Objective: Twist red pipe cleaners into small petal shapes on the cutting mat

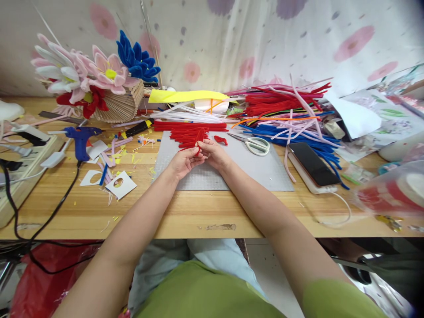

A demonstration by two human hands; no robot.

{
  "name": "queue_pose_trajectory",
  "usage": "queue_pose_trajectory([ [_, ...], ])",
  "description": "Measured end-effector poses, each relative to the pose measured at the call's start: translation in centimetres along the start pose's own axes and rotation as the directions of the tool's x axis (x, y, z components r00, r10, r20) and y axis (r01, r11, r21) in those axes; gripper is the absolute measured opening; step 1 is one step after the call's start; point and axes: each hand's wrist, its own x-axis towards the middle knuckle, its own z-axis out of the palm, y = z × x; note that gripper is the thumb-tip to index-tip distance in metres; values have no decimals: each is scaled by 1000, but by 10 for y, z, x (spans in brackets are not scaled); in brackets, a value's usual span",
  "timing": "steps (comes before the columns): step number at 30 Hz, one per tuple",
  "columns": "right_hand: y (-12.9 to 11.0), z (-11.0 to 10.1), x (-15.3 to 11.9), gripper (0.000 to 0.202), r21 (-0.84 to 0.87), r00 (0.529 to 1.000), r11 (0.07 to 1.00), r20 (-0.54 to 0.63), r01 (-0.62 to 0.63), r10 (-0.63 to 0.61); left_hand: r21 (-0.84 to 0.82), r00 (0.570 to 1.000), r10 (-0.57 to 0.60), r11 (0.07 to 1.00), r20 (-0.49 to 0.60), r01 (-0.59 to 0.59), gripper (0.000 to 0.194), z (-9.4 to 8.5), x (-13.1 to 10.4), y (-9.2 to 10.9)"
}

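Observation:
My left hand (184, 162) and my right hand (213, 153) meet over the grey cutting mat (238, 170), fingers closed around a bent red fuzzy stem (200, 135) that stands up between them. Behind and to the left of it lie cut red stems (185, 137) on the mat. A small red folded loop (220, 140) rests just right of the hands. Scissors (256, 145) with pale green handles lie farther right on the mat.
Blue glue gun (81, 142), paper squares and scraps are at left, below fuzzy flowers (109, 73). Bundles of coloured stems (281, 104) line the back. A phone (313, 163) and a plastic-wrapped cup (394, 190) sit at right.

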Motion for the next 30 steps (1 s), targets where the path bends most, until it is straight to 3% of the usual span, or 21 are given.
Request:
queue_pose_trajectory([
  [5,-12,-16,-2,27,-184,999,983,26,-25,30,156,993,118,980,17,-119,25,-4,1,1],
  [9,-23,-25,-8,24,-454,960,877,139,-156,243,191,980,196,964,-32,-187,38,-7,1,3],
  [11,-25,-26,-9,25,-578,938,804,182,-142,296,222,973,223,953,-57,-206,39,-8,3,2],
  [13,-25,-25,-9,28,-661,939,745,196,-88,284,235,961,260,944,-96,-232,38,-10,6,0],
  [17,-24,-21,-9,30,-749,957,662,199,11,210,199,897,365,926,-250,-321,33,-13,10,0],
  [24,-17,-16,-7,24,-742,980,669,165,49,112,256,943,311,927,-122,-273,32,-16,4,3],
  [30,-12,-14,-8,29,-801,981,596,153,53,119,360,919,362,887,-159,-287,38,-16,10,-1],
])
